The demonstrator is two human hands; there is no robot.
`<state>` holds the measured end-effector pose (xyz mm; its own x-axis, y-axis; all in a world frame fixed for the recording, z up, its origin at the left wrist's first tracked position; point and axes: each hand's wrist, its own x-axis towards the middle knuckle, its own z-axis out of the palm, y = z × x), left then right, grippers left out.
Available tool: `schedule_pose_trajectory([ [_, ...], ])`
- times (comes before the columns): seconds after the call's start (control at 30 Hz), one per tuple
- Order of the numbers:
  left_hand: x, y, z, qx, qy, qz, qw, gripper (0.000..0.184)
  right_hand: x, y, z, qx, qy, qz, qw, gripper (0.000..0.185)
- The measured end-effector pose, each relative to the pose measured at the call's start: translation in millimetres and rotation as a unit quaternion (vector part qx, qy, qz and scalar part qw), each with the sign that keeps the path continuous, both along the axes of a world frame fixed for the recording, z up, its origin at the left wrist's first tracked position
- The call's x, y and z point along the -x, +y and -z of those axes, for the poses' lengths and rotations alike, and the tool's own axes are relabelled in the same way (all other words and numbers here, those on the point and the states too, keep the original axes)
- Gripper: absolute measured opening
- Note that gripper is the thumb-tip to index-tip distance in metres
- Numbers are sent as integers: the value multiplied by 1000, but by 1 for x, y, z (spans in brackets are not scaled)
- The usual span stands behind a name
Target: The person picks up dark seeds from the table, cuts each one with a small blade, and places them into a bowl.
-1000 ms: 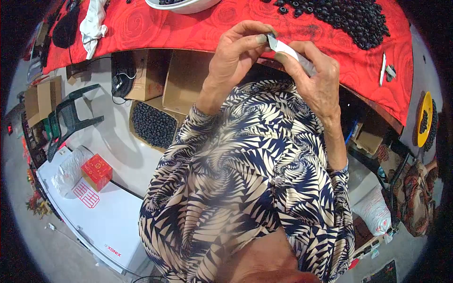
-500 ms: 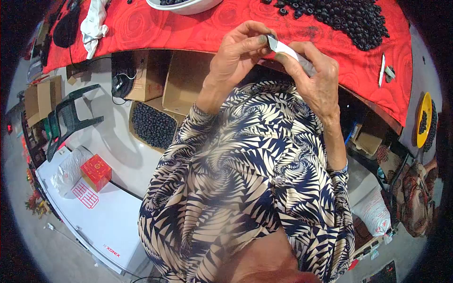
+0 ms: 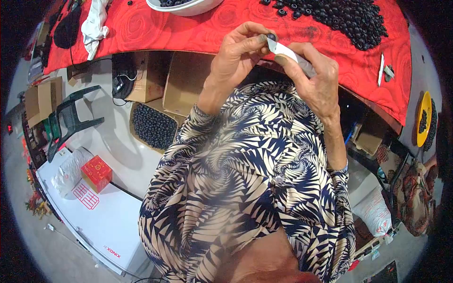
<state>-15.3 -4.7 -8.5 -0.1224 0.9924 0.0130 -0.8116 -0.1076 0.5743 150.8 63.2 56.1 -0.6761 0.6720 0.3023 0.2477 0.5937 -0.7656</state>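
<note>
My left hand (image 3: 238,54) pinches a small black round part (image 3: 271,36) between thumb and forefinger, above the table's near edge. My right hand (image 3: 314,75) is closed around a slim white-handled tool (image 3: 287,51). The tool's thin, blade-like tip meets or nearly touches the black part; contact is hard to tell. A large heap of similar black parts (image 3: 356,23) lies on the red cloth (image 3: 188,35) beyond my right hand. A white bowl (image 3: 188,8) with more of them stands at the top edge.
Under the table, left, an open carton (image 3: 153,125) holds many black parts. A dark chair (image 3: 71,115) and a white box top (image 3: 101,217) with a red box (image 3: 96,173) stand left. White cloth (image 3: 94,28) lies on the table; a yellow dish (image 3: 423,106) is far right.
The black part now shows more clearly above the tool's tip, which has turned slightly. Both hands stay in nearly the same place.
</note>
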Motion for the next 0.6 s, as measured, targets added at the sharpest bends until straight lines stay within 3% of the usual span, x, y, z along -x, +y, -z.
schedule_pose_trajectory([
  [0.6,-3,-1,-2,10,8,-14,1000,21,0,0,4,-7,-1,-4,1000,22],
])
